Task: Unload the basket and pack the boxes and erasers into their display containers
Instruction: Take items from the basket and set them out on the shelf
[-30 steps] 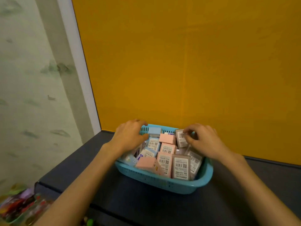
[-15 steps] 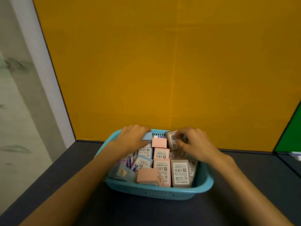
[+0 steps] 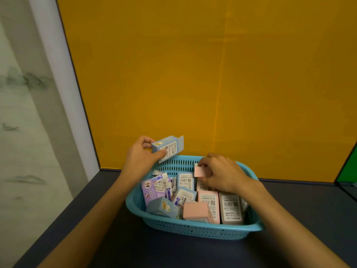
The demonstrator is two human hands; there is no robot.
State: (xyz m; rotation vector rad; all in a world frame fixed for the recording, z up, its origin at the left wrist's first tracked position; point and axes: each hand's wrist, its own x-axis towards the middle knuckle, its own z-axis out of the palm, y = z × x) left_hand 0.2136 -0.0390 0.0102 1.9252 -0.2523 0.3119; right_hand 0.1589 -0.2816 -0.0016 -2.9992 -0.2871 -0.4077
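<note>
Unloading step, two boxes being pulled from a basket that's pretty much full.

A blue box (image 3: 167, 148) is pinched by the left hand (image 3: 142, 157) and held up clear above the far left corner of the teal basket (image 3: 193, 228); its end flap looks popped open. A pink box (image 3: 200, 170) is gripped by the right hand (image 3: 222, 174) just inside the far rim, barely lifted. Plenty of boxes and small erasers (image 3: 170, 190) are left piled inside, so this is judged early days. No display containers can be seen on the dark table (image 3: 135, 246), so next both boxes need carrying off to wherever those sit, probably with that flap tucked shut first.
</note>
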